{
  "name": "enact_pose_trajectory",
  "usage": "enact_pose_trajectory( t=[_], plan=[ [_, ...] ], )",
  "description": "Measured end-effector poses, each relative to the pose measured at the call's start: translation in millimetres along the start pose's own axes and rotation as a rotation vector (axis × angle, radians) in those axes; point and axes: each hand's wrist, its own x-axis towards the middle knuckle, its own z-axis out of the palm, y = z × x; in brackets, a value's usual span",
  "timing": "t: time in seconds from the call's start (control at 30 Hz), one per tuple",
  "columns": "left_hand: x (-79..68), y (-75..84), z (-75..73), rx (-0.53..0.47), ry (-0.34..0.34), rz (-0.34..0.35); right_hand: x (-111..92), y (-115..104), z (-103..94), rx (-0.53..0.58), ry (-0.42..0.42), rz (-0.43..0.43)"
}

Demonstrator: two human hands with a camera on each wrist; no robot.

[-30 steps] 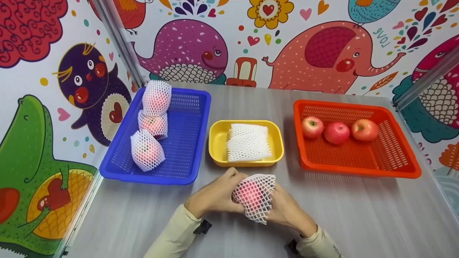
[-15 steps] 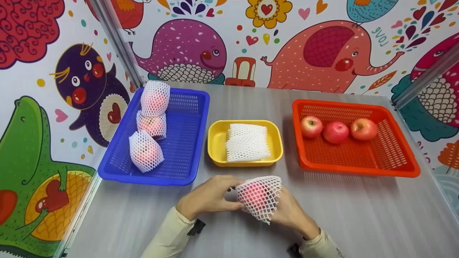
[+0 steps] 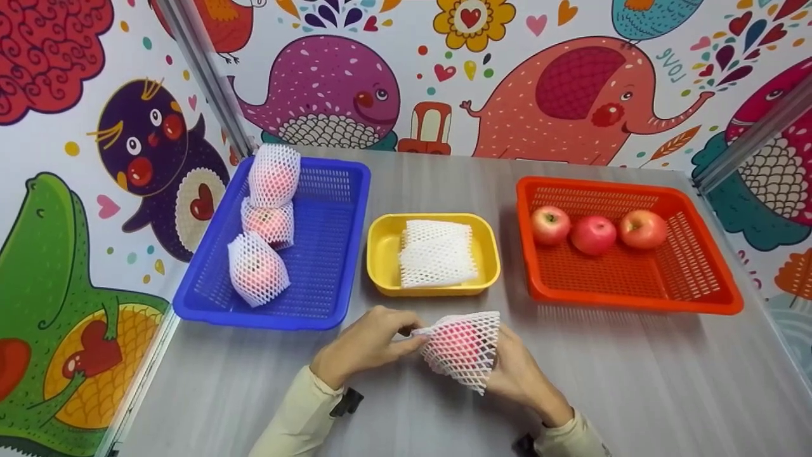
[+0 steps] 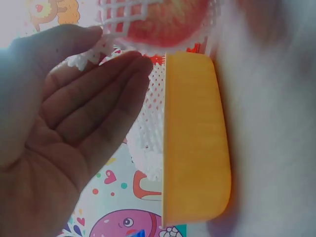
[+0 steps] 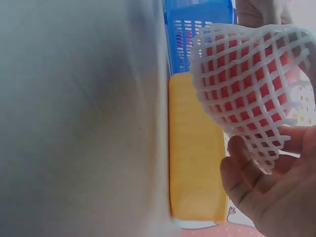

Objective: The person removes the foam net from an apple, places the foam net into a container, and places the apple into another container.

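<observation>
A red apple [image 3: 457, 344] sits inside a white foam net sleeve [image 3: 487, 336] above the table, between the two hands in the head view. My left hand [image 3: 365, 346] pinches the sleeve's left end between thumb and fingertips. In the left wrist view the other fingers of that hand [image 4: 86, 106] stretch out below the net. From the right, my right hand [image 3: 517, 371] holds the netted apple. Its fingers [image 5: 237, 185] curve at the sleeve's flared end in the right wrist view, where the mesh partly covers them.
Left stands a blue basket [image 3: 323, 311] holding three netted apples [image 3: 259, 270]. A yellow tub [image 3: 384, 279] with flat foam nets [image 3: 438, 254] is in the middle. An orange-red basket [image 3: 628, 298] with three bare apples [image 3: 593, 235] stands right. Printed walls enclose the table [image 3: 406, 419].
The netted apple has shifted slightly right with the right hand. My left hand has drawn back from the apple's side and now pinches the sleeve's left end, which is pulled out to a point.
</observation>
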Motion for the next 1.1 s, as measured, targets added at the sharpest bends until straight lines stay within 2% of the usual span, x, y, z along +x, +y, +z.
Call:
enact_pose_trajectory(
  t=[0.13,0.37,0.5,0.63,0.73,0.87,0.97,1.1],
  plan=[
    [-2.4,-2.3,-2.7,0.007,0.021,-0.020,-3.1,-0.1,-7.7,0.079,0.027,0.078],
    [-4.7,-3.5,-4.2,0.019,0.047,-0.026,-7.2,-1.9,-23.5,0.143,0.106,0.111],
    [-5.9,-3.3,-6.3,0.058,0.081,-0.036,-3.2,-14.2,-34.7,0.157,0.174,0.118],
    [-9.2,-3.3,-12.3,0.104,0.130,-0.085,1.4,-29.8,-52.3,0.186,0.252,0.104],
    [-10.5,-1.6,-20.5,0.120,0.166,-0.117,0.5,-33.7,-64.3,0.168,0.279,0.133],
    [-8.2,2.0,-35.6,0.124,0.214,-0.123,-2.1,-32.1,-71.5,0.146,0.250,0.204],
    [-5.2,4.3,-48.7,0.136,0.252,-0.100,-10.0,-16.2,-66.4,0.135,0.229,0.221],
    [-0.5,8.9,-67.5,0.194,0.309,-0.058,-20.8,5.2,-57.9,0.110,0.225,0.195]
  ],
)
